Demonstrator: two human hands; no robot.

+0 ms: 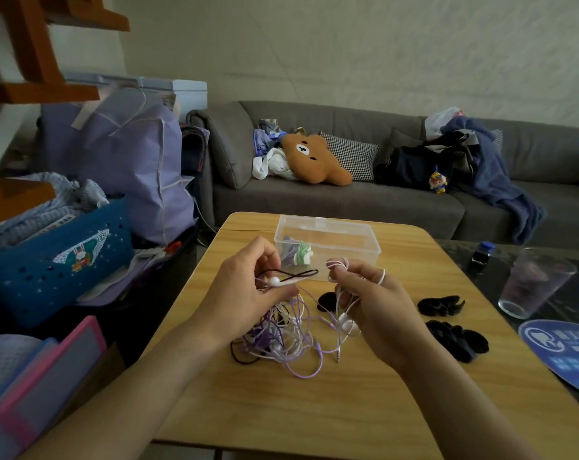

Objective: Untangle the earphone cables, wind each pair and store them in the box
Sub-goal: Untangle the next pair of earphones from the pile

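Note:
A tangle of white, purple and black earphone cables (291, 340) lies on the wooden table (348, 410) and hangs up into both hands. My left hand (248, 287) pinches a white earbud (275, 281) with a black cable looped across it. My right hand (371, 297) holds white cable wound around its fingers, with white earbuds dangling below. A metal jack plug (338, 356) rests on the table. Behind the hands stands the clear plastic box (328, 247), open, with green and purple wound items inside.
Black hair clips (440, 305) and a black scrunchie (457, 340) lie at right. A drinking glass (533, 283), a blue-capped bottle (482, 255) and a blue round fan (560, 350) sit on the dark glass table. A blue basket (59, 260) stands at left, a grey sofa (348, 200) behind.

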